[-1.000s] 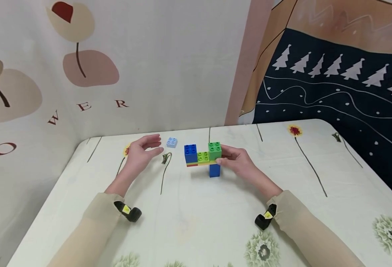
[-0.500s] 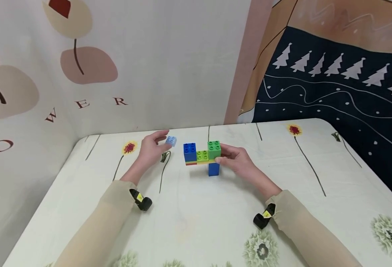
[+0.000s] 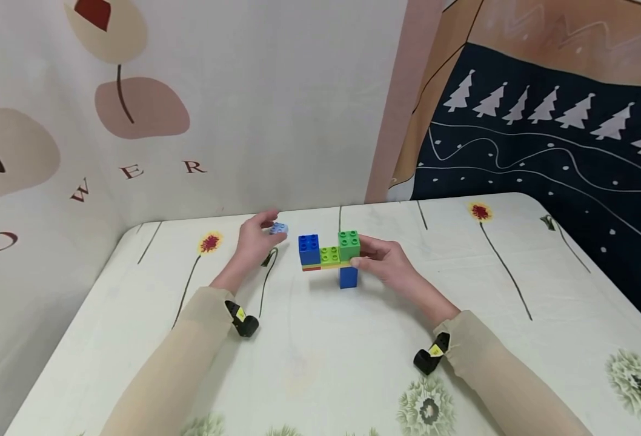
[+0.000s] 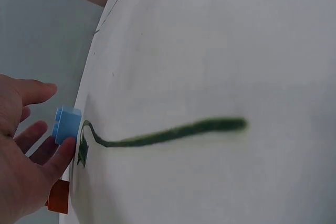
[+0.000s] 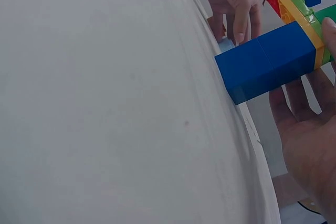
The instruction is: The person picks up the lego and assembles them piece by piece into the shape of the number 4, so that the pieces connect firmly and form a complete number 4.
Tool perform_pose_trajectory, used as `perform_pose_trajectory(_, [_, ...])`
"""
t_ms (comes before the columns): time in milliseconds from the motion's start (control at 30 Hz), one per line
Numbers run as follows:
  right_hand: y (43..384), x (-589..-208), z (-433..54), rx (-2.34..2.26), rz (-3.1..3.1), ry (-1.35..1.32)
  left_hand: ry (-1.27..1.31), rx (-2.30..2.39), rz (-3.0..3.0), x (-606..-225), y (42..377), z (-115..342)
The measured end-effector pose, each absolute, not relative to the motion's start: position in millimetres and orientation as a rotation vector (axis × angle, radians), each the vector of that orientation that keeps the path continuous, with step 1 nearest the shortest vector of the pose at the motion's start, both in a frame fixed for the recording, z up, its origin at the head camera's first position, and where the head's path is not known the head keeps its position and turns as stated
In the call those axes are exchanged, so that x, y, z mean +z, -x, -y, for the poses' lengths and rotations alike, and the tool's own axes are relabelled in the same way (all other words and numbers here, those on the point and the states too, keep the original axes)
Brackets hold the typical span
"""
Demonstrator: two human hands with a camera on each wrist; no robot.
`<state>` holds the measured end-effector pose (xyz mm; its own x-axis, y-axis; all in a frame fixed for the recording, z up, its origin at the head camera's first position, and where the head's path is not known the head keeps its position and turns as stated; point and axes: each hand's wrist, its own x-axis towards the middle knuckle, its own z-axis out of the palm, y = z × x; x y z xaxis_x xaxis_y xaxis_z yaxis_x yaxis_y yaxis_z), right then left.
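My left hand (image 3: 255, 235) reaches around a light blue brick (image 3: 279, 228) at the far side of the table. In the left wrist view a lower fingertip lies right against this brick (image 4: 67, 125), while the thumb stands apart above it. My right hand (image 3: 389, 261) pinches the right end of a toy brick build by its green brick (image 3: 349, 247). A dark blue brick (image 3: 308, 249) tops its left end, with a lime brick (image 3: 329, 255) between. Yellow and red pieces lie underneath, and a blue column (image 5: 268, 62) supports the right end.
An orange brick (image 4: 59, 196) lies beyond the left hand, hidden in the head view. The flower-printed tablecloth (image 3: 320, 363) covers the table, which meets a printed hanging cloth (image 3: 277, 121) at its back edge. A dark tree-patterned cloth (image 3: 517, 145) hangs at right.
My left hand has moved right and away from me, its fingers now around the light blue brick. The right hand still holds the build in nearly the same place.
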<state>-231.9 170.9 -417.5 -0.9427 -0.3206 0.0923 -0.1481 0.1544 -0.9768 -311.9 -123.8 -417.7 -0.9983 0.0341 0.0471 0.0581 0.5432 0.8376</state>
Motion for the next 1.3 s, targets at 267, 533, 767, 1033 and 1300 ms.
perform_pose_trajectory(267, [233.2,-417.7,-168.2,-1.913,-2.261,0.499,0.056,-1.412,2.809,-421.7,321.0,119.7])
perform_pose_trajectory(533, [233.9,-417.6,-167.9,-1.91,-2.268,0.491,0.072,-1.335,2.875,-424.1,324.0,120.1])
perform_pose_trajectory(767, [233.0,-417.3,-168.9,-1.905,-2.267,0.467,0.103,-1.335,2.904,-420.1,320.9,123.9])
perform_pose_trajectory(1033, [232.3,-417.6,-170.3,-1.922,-2.258,0.489,0.117,-1.425,2.903,-410.2,314.5,131.6])
perform_pose_trajectory(1300, [232.9,-418.6,-171.4,-1.931,-2.24,0.495,0.165,-1.43,2.87,-404.3,303.7,135.8])
